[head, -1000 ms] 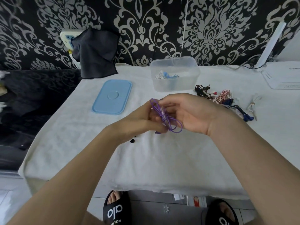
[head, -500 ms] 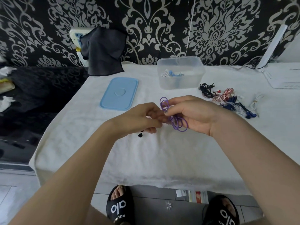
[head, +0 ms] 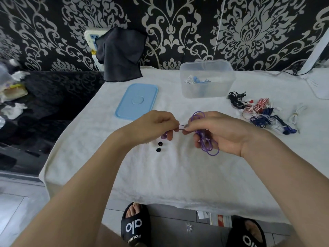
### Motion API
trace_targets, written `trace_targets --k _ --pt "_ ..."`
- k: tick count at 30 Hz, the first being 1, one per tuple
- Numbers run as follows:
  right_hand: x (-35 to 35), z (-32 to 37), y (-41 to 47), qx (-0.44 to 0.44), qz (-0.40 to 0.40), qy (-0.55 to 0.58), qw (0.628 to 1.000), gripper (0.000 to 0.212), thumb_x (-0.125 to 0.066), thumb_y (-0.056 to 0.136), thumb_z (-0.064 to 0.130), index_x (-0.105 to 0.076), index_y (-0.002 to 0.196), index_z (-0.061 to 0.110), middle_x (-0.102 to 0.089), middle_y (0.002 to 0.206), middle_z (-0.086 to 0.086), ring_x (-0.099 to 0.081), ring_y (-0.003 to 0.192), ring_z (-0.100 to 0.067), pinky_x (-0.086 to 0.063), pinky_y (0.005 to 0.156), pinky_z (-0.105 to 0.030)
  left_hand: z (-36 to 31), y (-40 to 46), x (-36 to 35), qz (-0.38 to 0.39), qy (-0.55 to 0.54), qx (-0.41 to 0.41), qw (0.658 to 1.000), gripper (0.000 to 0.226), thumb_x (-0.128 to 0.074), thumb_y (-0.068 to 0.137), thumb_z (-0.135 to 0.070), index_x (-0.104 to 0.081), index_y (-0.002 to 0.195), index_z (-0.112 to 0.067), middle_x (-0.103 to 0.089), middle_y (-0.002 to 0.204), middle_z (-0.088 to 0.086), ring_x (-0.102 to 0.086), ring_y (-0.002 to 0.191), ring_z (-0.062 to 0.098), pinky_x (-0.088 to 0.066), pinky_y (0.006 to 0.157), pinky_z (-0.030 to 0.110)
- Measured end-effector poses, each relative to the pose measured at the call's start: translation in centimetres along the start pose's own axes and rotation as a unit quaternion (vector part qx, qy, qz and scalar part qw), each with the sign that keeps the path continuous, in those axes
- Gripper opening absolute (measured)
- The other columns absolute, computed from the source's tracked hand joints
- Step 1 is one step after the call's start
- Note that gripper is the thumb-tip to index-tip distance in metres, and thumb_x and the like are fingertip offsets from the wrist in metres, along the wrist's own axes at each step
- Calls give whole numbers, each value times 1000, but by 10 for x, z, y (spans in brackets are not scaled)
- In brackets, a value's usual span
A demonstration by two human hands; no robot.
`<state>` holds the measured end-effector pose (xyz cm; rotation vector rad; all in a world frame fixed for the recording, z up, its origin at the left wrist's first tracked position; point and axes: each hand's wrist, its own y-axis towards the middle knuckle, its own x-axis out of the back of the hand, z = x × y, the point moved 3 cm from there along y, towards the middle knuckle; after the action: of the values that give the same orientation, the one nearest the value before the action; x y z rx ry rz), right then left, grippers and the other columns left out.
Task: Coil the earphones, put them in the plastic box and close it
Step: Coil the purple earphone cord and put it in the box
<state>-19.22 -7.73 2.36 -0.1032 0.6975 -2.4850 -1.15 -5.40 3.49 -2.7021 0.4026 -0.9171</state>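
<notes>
- Landmark for all positions: the clear plastic box (head: 206, 78), standing open and upright at the far side of the white cloth (head: 178, 175) that covers the table.
- Left of the box, against the patterned wall: a dark cloth (head: 121, 57) hanging over a white socket strip (head: 90, 35).
- Left of the box and slightly nearer, lying flat on the white cloth: the blue lid (head: 136, 101), well apart from the box.
- Nearer than the box and to its left: the left hand (head: 153, 125), fingers curled, thumb and forefinger pinching a short stretch of purple cord.
- Just below that hand, on the cloth: two small dark ear tips (head: 159, 146), loose.
- Nearer than the box, roughly in line with it: the purple earphones (head: 204, 136), a bundle of loops held above the cloth, not in the box.
- Same spot: the right hand (head: 222, 132), fingers curled round the bundle, fingertips pinching the cord where it meets the left hand. The two hands are nearly touching.
- Inside the box: white and blue earphone cords (head: 195, 80) at the bottom.
- Right of the box, on the cloth: a pile of uncoiled earphones (head: 258, 111), black, red-and-white, dark blue, white.
- Far right of the box: a white device (head: 320, 82) at the table edge.
</notes>
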Motion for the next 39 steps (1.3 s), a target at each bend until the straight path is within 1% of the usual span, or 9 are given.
trace_targets --k 3,6,11,18,23,27,30,36,39 --pt "-2 -1 6 26 -15 -34 999 29 -76 86 19 -67 59 20 -62 73 -4 -49 50 -13 -48 56 -30 1 2 0 -2 -3 6 1000 27 -53 100 -34 -71 89 -17 -64 66 -8 -54 68 12 -37 59 29" --pt "-4 0 13 44 -30 -26 998 30 -75 87 17 -54 66 16 -52 62 -3 -46 46 -14 -45 51 -30 4 5 1 8 -23 12 1000 27 -52 102 -31 -69 91 -13 -57 65 -5 -52 60 14 -41 56 20" --pt "-10 9 21 51 -22 -68 996 4 -65 90 12 -67 92 10 -40 53 3 -33 44 -12 -42 49 -27 13 9 8 23 -56 15 998 23 -56 99 -31 -74 91 -19 -64 79 -5 -52 64 16 -42 70 37" --pt "-17 14 26 69 -29 -81 994 17 -61 92 6 -71 104 11 -75 85 -7 -29 40 -11 -44 48 -27 22 13 18 -25 -110 21 993 14 -57 101 -17 -65 99 -7 -71 85 3 -55 66 14 -54 72 28" --pt "-19 15 32 92 -52 -108 988 16 -64 89 10 -74 98 19 -74 88 -11 -34 41 -11 -45 48 -28 22 15 21 -37 -121 13 992 12 -57 101 -17 -65 97 -9 -69 81 1 -53 70 16 -55 74 31" --pt "-19 15 35 129 -68 -119 982 7 -70 88 14 -74 92 18 -63 69 -2 -38 44 -10 -45 46 -28 19 16 19 -39 -142 13 989 15 -53 103 -16 -62 95 -8 -66 78 5 -53 75 23 -52 70 33" --pt "-18 16 35 128 -63 -108 984 8 -69 88 12 -75 93 15 -73 75 -2 -38 41 -7 -44 47 -28 17 16 18 -40 -142 20 989 16 -51 104 -16 -61 99 -5 -65 79 7 -51 76 24 -49 67 34" --pt "-13 15 39 124 -65 -109 984 16 -66 90 13 -79 95 21 -67 73 -5 -36 42 -10 -44 50 -28 16 21 23 -52 -171 37 983 21 -41 105 -17 -60 104 -9 -75 89 10 -54 65 19 -51 66 31" --pt "-3 16 41 128 -126 -131 975 10 -69 87 16 -77 91 22 -72 81 -10 -41 40 -13 -44 50 -25 26 23 32 -114 -44 48 991 24 -38 102 -14 -62 104 -17 -74 98 5 -56 68 18 -50 65 27"
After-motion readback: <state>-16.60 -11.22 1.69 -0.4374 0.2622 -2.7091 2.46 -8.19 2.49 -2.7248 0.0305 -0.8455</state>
